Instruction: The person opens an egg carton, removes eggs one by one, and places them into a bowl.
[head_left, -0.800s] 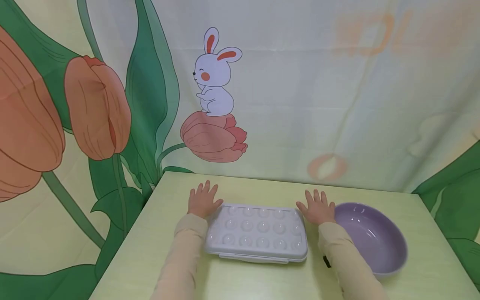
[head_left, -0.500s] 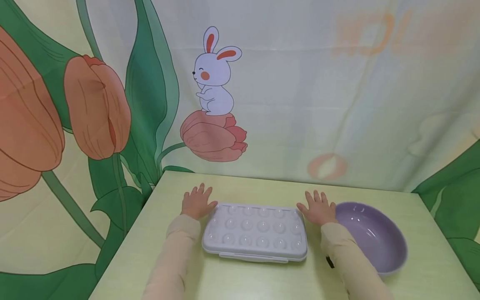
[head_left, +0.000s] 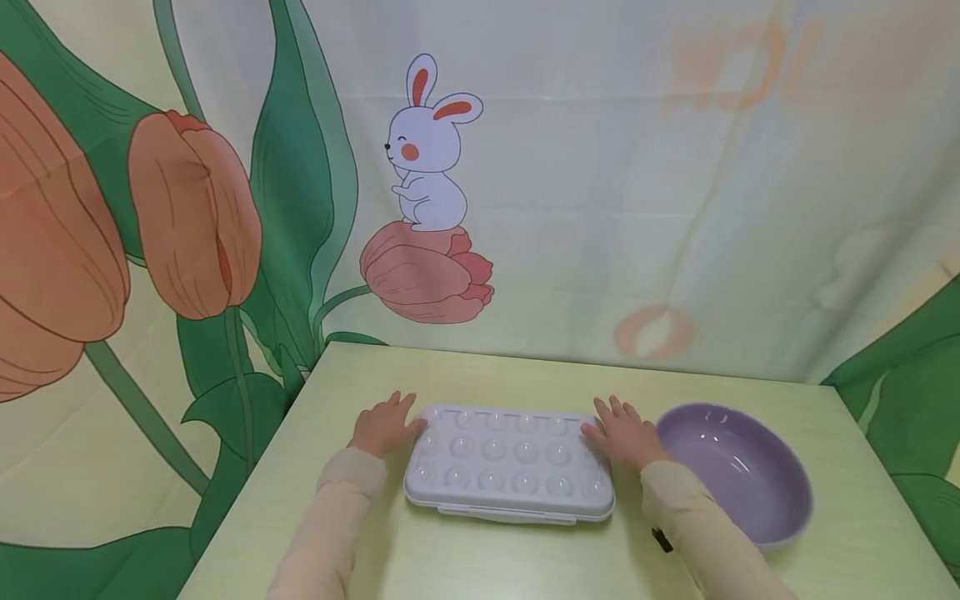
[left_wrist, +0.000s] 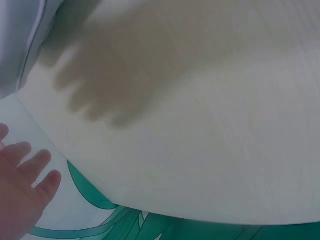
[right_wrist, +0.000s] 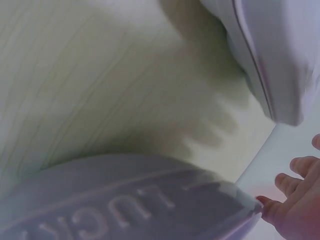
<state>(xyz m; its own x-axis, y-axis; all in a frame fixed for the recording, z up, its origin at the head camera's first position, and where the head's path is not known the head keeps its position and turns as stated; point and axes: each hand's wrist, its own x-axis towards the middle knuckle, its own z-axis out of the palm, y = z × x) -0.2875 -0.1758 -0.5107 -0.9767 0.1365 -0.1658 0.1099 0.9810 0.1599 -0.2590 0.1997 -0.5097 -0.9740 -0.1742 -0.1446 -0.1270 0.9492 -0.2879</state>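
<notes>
A pale egg box [head_left: 510, 463] with rows of round bumps on its lid lies closed on the table, its front latch toward me. At its far left corner is my left hand [head_left: 384, 427], fingers spread and thumb right at the lid's edge. Over on the opposite side, my right hand [head_left: 626, 435] has its thumb overlapping the far right corner of the lid, fingers extended. Neither hand is curled round anything. The left wrist view shows loosely spread left fingers [left_wrist: 37, 167] and a corner of the box [left_wrist: 17, 45]. Right fingers [right_wrist: 289, 185] appear likewise in the right wrist view.
A purple bowl [head_left: 738, 479] stands close by the right hand and forearm; raised letters mark its outer side [right_wrist: 130, 207]. A small black piece [head_left: 662, 540] shows beside the right sleeve. A printed curtain [head_left: 562, 208] hangs behind the table's far edge [head_left: 525, 360].
My left hand has shifted left and back toward me along the box's side. My right hand has drawn slightly nearer and inward, its thumb now over the lid corner. The box has barely moved.
</notes>
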